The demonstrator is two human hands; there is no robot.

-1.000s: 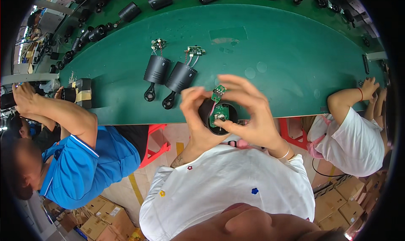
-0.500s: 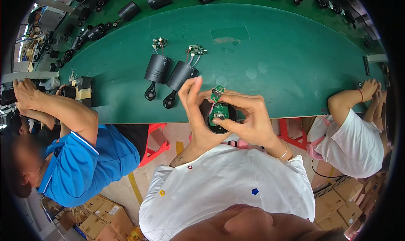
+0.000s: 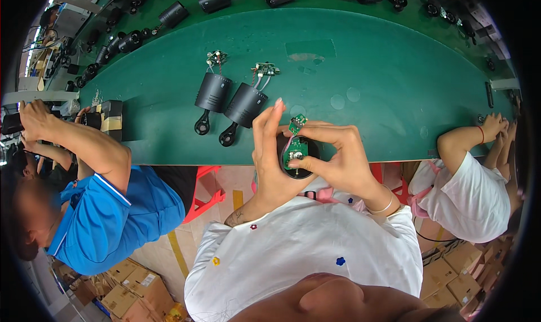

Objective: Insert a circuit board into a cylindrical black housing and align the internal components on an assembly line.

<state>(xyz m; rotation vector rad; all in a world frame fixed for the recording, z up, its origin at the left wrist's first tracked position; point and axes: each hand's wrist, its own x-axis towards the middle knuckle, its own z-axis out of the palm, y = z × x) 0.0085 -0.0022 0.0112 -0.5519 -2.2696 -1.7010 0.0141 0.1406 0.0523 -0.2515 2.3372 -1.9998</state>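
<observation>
A black cylindrical housing (image 3: 314, 148) is held upright, its open end facing me, at the near edge of the green table. My left hand (image 3: 266, 164) is closed around its left side, the fingers pointing up and away. A green circuit board (image 3: 296, 148) sits in the opening, and my right hand (image 3: 344, 158) presses its thumb on it while its fingers curl round the far rim. By wires, a smaller green board (image 3: 298, 122) hangs out above the rim. Farther left lie two similar housings, one (image 3: 214, 92) beside the other (image 3: 246, 105), with boards wired out of their far ends.
More black housings (image 3: 214, 0) line a green surface beyond the table (image 3: 383, 68). A co-worker in a blue shirt (image 3: 124, 209) sits at left near a taped dark block (image 3: 112, 120); another in white (image 3: 470, 192) sits at right. Red stools (image 3: 204, 195) and cardboard boxes (image 3: 141, 285) stand below.
Both hands and the held housing have shifted very slightly to the right in view. The thumb stays on the board, and my grip looks the same.
</observation>
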